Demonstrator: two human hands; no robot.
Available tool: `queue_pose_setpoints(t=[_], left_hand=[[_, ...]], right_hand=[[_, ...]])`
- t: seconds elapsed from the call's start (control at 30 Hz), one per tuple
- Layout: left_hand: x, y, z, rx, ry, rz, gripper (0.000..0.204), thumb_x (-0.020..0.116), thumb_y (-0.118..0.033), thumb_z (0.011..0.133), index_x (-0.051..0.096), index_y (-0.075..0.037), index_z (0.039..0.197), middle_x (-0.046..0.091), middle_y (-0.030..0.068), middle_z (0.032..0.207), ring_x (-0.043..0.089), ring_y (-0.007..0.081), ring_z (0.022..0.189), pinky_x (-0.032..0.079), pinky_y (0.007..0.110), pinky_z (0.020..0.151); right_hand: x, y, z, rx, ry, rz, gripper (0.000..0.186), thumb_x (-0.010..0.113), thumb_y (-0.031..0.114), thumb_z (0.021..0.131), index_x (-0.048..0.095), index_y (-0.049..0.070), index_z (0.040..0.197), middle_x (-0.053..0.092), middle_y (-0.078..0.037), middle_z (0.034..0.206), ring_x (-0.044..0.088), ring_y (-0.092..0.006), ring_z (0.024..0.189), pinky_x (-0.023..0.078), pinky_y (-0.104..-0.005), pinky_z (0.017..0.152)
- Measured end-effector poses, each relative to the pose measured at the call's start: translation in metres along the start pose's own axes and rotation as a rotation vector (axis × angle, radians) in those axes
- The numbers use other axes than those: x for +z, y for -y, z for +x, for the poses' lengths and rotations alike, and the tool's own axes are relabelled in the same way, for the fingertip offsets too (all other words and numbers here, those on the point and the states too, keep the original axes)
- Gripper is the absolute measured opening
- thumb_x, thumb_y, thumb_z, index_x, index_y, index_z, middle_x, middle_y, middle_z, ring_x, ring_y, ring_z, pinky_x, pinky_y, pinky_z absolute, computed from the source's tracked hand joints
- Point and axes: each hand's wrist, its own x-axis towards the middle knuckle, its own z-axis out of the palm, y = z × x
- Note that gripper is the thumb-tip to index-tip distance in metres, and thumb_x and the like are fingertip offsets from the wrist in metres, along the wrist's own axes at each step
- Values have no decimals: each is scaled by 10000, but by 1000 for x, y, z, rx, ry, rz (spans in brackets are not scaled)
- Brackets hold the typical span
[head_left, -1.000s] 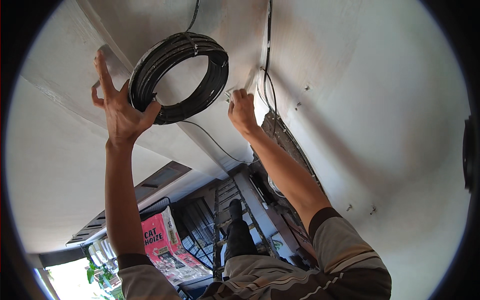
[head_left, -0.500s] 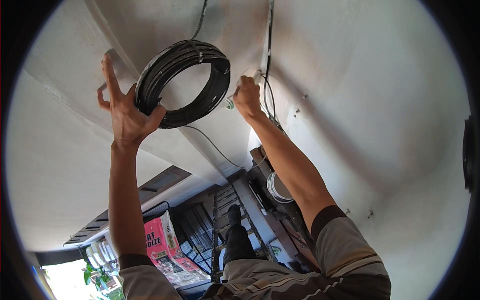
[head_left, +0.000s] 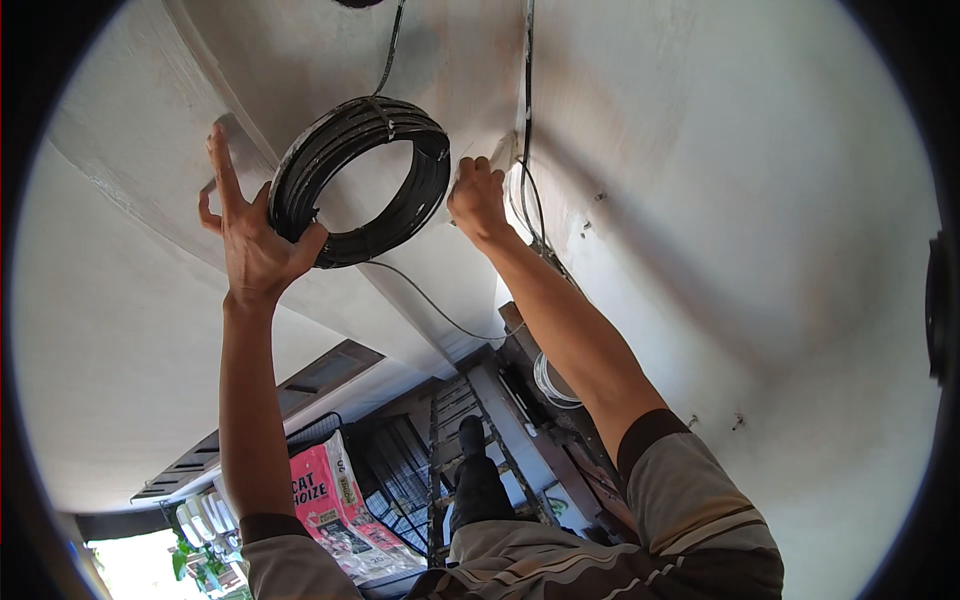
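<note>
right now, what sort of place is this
Probably a home's covered porch or storage area, though that's a guess: a ladder, a pink bag beside dark wire mesh, and leafy plants by a bright opening.

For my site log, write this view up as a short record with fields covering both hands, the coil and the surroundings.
Left hand: gripping the black cable coil at its lower left, partly splayed
Right hand: curled, right of the coil; contents unclear
Coil: ring-shaped, pale-flecked, strand rising from its top
Corner: hanging cable beside the wall
Lower picture: ladder, pink bag
</note>
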Motion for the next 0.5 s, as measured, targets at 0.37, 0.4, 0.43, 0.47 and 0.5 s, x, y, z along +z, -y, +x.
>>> queue_pose_setpoints(t=[0.37,0.4,0.43,0.47,0.5], left_hand=[[0,-2,0,-2,-19,4,483,675,-316,514,736,-19,890,69,226,1588,107,417,1462,173,661,994],[0,-1,0,-3,-16,9,484,676,-314,515,735,-19,894,69,228,1587,108,417,1462,176,662,992],[-1,-1,0,-3,-16,8,484,676,-314,515,735,-19,894,69,228,1587,108,417,1462,176,662,992],[-2,-1,-2,-10,-12,11,480,675,-314,517,734,-18,890,70,228,1587,108,416,1462,176,663,991],[-1,-2,-2,-17,-10,15,476,673,-314,519,733,-17,886,71,229,1586,109,415,1462,176,663,990]], right_hand=[[-5,-6,1,109,36,-30,196,562,-21,778,574,-54,971,578,-233,953,575,-413,855,464,-494,824],[-6,-5,3,120,66,-38,215,569,-10,782,574,-54,992,576,-234,962,575,-426,872,473,-487,830],[-6,-4,2,121,66,-40,215,569,-10,782,574,-54,992,576,-234,962,575,-426,872,473,-487,830],[-7,-3,2,121,60,2,223,571,-6,781,574,-54,999,574,-240,971,573,-436,873,477,-487,823],[-7,-4,4,118,53,44,231,574,-2,781,574,-55,1006,573,-245,980,572,-446,874,481,-487,815]])
